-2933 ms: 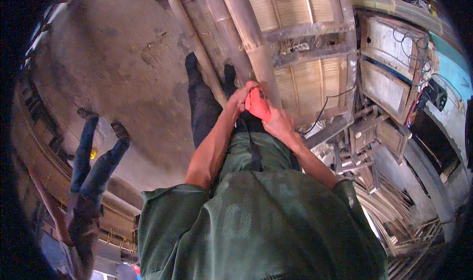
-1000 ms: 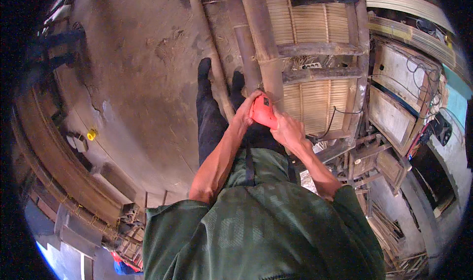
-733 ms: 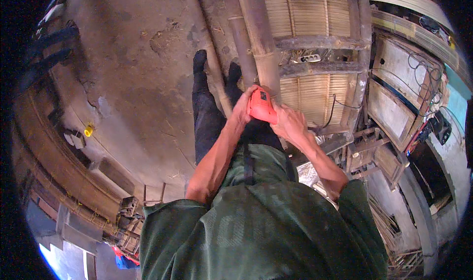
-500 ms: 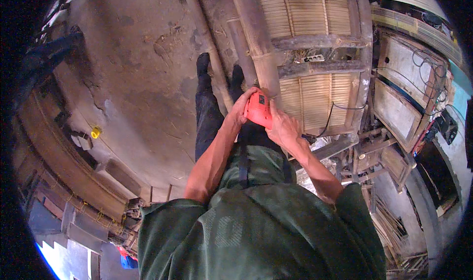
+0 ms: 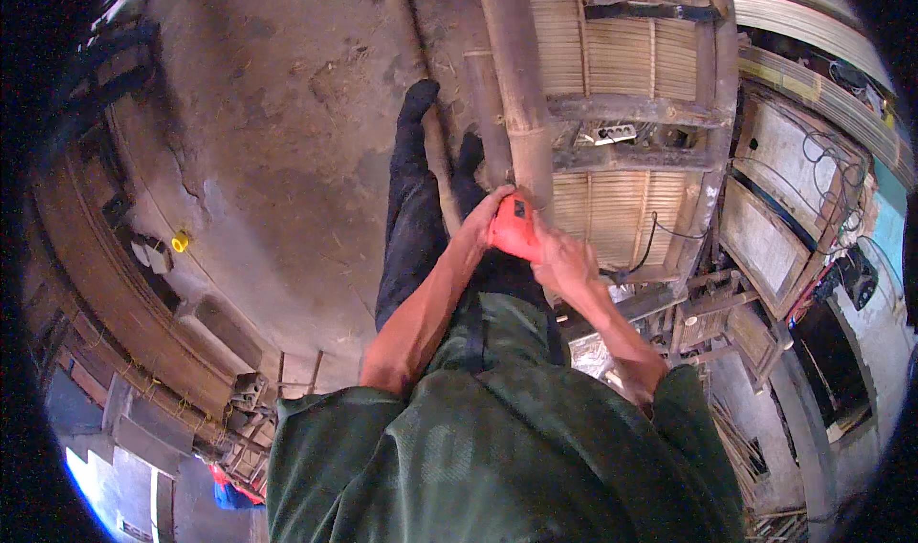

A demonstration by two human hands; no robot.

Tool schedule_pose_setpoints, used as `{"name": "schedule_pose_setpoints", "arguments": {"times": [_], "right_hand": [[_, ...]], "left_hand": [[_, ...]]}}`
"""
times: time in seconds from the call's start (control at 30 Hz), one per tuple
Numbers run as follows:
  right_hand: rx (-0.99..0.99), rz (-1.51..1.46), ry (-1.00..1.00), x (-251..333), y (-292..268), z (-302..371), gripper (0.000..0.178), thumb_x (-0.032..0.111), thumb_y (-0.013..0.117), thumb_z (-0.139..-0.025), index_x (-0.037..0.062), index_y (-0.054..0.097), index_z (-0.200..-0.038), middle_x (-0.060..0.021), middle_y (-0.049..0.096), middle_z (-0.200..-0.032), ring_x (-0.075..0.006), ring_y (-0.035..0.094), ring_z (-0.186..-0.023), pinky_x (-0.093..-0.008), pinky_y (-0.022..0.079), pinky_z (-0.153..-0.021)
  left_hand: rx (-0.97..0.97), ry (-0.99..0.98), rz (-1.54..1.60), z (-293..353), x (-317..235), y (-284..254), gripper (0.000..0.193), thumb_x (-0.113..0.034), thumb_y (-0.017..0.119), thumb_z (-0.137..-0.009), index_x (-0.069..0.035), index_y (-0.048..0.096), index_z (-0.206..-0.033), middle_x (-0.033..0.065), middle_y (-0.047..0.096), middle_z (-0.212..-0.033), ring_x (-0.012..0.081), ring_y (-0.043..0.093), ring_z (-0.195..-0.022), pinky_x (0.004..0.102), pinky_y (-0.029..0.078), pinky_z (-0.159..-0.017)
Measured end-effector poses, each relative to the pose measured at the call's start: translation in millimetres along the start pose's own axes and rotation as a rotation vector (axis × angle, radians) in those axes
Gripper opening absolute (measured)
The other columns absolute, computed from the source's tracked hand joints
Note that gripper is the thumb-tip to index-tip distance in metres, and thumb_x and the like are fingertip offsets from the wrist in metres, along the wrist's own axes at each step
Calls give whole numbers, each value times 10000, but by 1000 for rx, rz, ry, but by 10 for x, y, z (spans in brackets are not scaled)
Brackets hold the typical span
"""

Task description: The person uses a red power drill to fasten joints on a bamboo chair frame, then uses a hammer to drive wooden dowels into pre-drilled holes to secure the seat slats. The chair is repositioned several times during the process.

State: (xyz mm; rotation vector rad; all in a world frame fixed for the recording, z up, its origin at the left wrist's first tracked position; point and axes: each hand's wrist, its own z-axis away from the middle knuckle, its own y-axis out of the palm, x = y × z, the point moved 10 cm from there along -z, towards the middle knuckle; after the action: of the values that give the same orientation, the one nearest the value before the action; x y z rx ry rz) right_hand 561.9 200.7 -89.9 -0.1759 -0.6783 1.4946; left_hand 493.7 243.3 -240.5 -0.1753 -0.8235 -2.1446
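Observation:
Both my hands are on a red power tool [image 5: 517, 228] in front of my waist. My left hand [image 5: 486, 220] is wrapped around its left side, while my right hand [image 5: 568, 264] grips its right, near end. The fingers of the right hand are blurred. The tool's far end is at a thick bamboo pole [image 5: 510, 55] running away from me; whether they touch, I cannot tell. A dark cord [image 5: 650, 242] lies in a bend to the right of my right hand.
Right of the pole is a bamboo-slat frame [image 5: 622, 60] with wooden crossbars. A white power strip [image 5: 612, 134] sits between two of them. Thinner poles [image 5: 406, 27] lie beside my legs. A yellow roll [image 5: 180, 242] is at left; wooden stools [image 5: 736, 318] stand at right.
The view has shifted, so the pole and slat frame appear farther right and lower. Both hands keep their hold on the tool by the pole. My right fingers look more blurred.

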Motion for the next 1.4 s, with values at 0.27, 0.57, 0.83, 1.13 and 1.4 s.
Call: {"name": "schedule_pose_setpoints", "arguments": {"times": [0.27,0.57,0.83,1.13,1.4], "right_hand": [[29,41,-28,72,-37,-24,745,159,638,-744,74,334,-1419,-210,628,-1043,-400,652,-860,-516,523,-727],[-12,-21,25,13,-57,50,808,126,682,-692,29,338,-1417,-206,628,-1042,-402,632,-873,-498,515,-734],[-40,-26,38,-76,77,48,768,174,657,-737,67,329,-1423,-204,642,-996,-408,640,-828,-500,516,-705],[41,-135,138,16,77,-10,737,161,625,-775,66,293,-1427,-234,636,-1011,-449,637,-837,-558,498,-754],[-42,-325,321,-31,382,112,794,183,655,-763,37,265,-1438,-250,624,-1055,-446,624,-905,-534,494,-768]], "left_hand": [[38,24,87,-28,-25,-67,225,-286,603,-891,-70,576,-947,83,655,-838,229,644,-696,370,566,-686],[-24,20,21,-10,-38,4,222,-269,568,-912,-56,528,-962,74,624,-789,212,625,-626,379,572,-612],[-64,16,-86,-56,-33,-98,244,-289,541,-915,-47,563,-946,96,652,-810,244,638,-660,376,566,-658],[-190,-52,-326,-187,-154,-326,257,-294,576,-885,-41,597,-921,100,653,-791,229,641,-669,361,555,-645],[-438,28,-966,364,-544,173,552,-414,676,-774,67,628,-1041,138,676,-965,228,666,-811,356,547,-704]]}}
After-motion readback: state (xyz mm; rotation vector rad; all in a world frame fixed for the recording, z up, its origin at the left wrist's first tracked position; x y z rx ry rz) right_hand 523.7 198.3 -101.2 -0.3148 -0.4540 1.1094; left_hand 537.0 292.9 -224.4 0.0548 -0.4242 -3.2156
